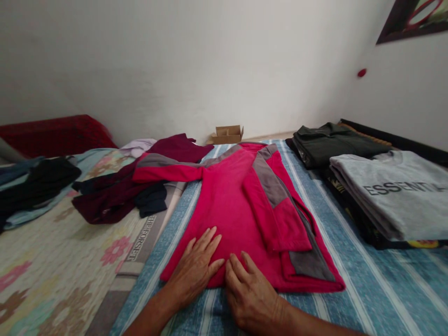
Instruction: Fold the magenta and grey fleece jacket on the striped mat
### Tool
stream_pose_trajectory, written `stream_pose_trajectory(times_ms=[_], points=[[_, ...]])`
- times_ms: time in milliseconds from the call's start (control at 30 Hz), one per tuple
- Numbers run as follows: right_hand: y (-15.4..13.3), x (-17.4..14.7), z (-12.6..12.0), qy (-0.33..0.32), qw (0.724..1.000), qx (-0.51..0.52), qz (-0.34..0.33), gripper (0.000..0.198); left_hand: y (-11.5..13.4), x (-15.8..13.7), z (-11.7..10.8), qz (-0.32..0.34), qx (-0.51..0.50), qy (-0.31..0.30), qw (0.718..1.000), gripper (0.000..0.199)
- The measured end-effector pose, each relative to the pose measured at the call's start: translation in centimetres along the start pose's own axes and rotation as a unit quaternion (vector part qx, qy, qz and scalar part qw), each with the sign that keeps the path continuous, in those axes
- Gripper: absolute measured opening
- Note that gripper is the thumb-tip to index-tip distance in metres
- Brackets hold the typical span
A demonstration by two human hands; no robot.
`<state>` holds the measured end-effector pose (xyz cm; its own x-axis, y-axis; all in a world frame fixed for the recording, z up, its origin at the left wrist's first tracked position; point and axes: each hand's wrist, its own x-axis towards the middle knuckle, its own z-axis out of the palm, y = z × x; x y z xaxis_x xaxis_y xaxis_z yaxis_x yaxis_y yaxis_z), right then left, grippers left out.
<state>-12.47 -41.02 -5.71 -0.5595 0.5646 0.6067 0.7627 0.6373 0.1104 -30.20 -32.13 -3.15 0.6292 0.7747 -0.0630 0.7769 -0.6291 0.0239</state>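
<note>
A pinkish-red long-sleeved top (227, 205) with grey panels lies spread out in front of me, collar away from me. Its right side is turned inward, with that sleeve (276, 210) laid down along the body, while the other sleeve (168, 170) stretches out to the left. My left hand (198, 263) rests flat on the lower left of the top, fingers apart. Beside it, my right hand (250, 291) touches the bottom hem with its fingers slightly bent and holds nothing that I can see.
A blue striped cloth (353, 284) lies under the top. To the right are a folded grey printed T-shirt (413, 196) on a stack and dark folded clothes (336, 144). Maroon garments (108, 196) and black clothes (49, 182) lie loose to the left. A cardboard box (227, 135) stands near the wall.
</note>
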Motion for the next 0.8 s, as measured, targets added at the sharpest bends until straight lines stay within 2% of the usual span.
stream_pose_trajectory(times_ms=[133, 233, 600, 800], points=[[0.1, -0.7, 0.5, -0.010, 0.999, 0.019, -0.046, 0.023, 0.3, -0.1, 0.0, -0.011, 0.017, -0.011, 1.000, 0.053], [0.0, -1.2, 1.4, -0.001, 0.998, 0.013, -0.055, 0.024, 0.3, -0.2, 0.1, -0.017, 0.024, -0.020, 0.999, 0.054], [-0.6, -1.8, 2.2, 0.084, 0.996, -0.015, -0.029, 0.022, -0.4, -0.7, 0.5, -0.015, 0.000, -0.019, 1.000, 0.056], [-0.8, -1.7, 3.4, 0.086, 0.996, 0.001, -0.019, 0.026, 0.3, -0.2, -0.3, -0.032, -0.009, -0.011, 0.999, 0.055]])
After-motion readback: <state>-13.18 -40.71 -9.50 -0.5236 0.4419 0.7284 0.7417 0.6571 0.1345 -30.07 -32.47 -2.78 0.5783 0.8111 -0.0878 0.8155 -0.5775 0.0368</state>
